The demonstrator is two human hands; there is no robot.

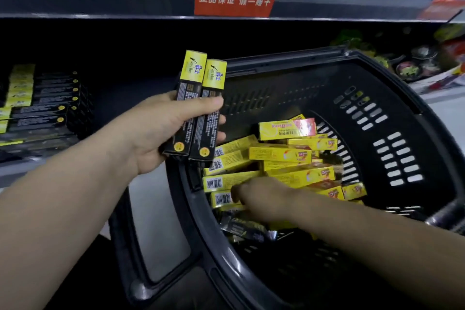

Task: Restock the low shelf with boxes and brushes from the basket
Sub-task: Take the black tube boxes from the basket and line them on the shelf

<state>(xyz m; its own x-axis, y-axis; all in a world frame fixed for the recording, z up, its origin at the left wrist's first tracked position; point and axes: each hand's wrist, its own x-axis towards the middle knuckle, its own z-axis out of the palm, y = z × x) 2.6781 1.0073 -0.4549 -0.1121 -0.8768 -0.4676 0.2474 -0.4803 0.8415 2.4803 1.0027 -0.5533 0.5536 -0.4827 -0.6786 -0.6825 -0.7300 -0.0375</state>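
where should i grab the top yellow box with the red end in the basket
Pinch the yellow box across its long edges near the middle, coming from above with the right hand. It lies on top of the pile, its broad face clear, and the basket wall stands behind it.

Two bare arms are in view, each from forearm to fingertips. The left forearm (63,209) looks broad and smooth, and the left hand (161,131) has a thumb (201,106) with a short, plain nail. The right forearm (364,229) looks slimmer. On the right hand (261,199) the knuckles show, with its fingertips hidden.
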